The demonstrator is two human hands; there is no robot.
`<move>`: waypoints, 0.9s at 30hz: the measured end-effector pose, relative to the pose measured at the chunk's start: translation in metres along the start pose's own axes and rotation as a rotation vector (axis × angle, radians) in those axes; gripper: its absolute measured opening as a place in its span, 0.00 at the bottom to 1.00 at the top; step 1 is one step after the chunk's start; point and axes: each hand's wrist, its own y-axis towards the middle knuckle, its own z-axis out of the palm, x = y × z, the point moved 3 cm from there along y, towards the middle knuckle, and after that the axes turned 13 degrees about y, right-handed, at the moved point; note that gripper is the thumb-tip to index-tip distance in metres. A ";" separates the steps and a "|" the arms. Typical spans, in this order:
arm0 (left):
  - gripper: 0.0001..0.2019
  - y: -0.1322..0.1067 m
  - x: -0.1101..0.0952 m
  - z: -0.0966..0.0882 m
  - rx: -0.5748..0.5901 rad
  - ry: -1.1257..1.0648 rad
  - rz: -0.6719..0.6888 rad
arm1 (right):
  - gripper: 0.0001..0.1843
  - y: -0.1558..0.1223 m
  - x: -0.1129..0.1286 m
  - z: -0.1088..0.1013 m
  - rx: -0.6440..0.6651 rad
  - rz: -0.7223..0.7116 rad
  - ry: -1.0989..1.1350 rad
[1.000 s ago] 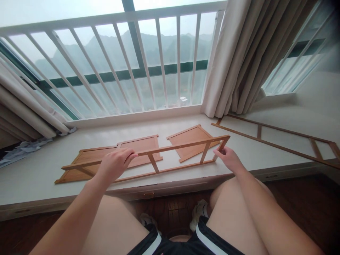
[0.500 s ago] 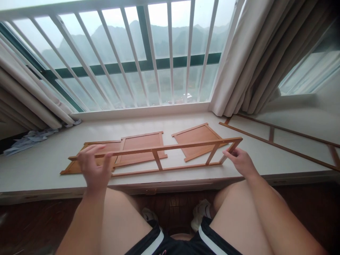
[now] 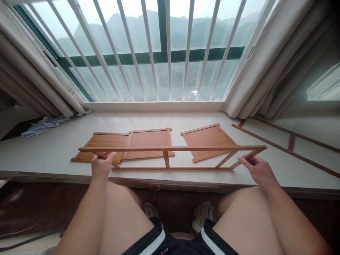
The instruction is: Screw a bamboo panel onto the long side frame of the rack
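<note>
The left hand [image 3: 102, 166] is curled, fingers partly hidden, at a crosspiece near the left end of a wooden frame [image 3: 166, 159]; how firmly it grips I cannot tell. The right hand [image 3: 259, 170] is nearly closed, thumb and fingers pinching the end piece at the frame's other end.

The frame spans the gap between the hands, on edge above the front of a white ledge [image 3: 202, 117], one long rail up and the other down near the ledge; whether the lower rail touches it is unclear.

Behind the frame, three wooden panels lie on the ledge: the left panel [image 3: 108, 141] and middle panel [image 3: 150, 138] meet or overlap, while the right panel [image 3: 208, 140] lies apart, turned at an angle. Farther right, a second frame [image 3: 291, 142] slants across the ledge.

At the far left are pale scraps [image 3: 47, 125], below a curtain [image 3: 34, 67]. Another curtain hangs on the right, and between them white bars [image 3: 169, 71] stand before a window looking onto hazy hills.
</note>
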 end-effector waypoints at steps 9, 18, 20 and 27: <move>0.19 0.000 -0.046 0.006 -0.055 -0.581 0.128 | 0.26 -0.018 0.014 -0.022 0.326 0.068 0.043; 0.13 -0.002 -0.048 0.002 -0.220 -0.572 0.010 | 0.21 0.015 -0.016 -0.074 0.388 0.369 0.247; 0.12 -0.001 -0.046 0.003 -0.248 -0.554 -0.028 | 0.22 0.033 -0.025 -0.070 0.362 0.361 0.075; 0.11 -0.006 -0.053 0.001 -0.332 -0.462 -0.039 | 0.28 0.106 -0.047 -0.028 0.118 0.173 -0.379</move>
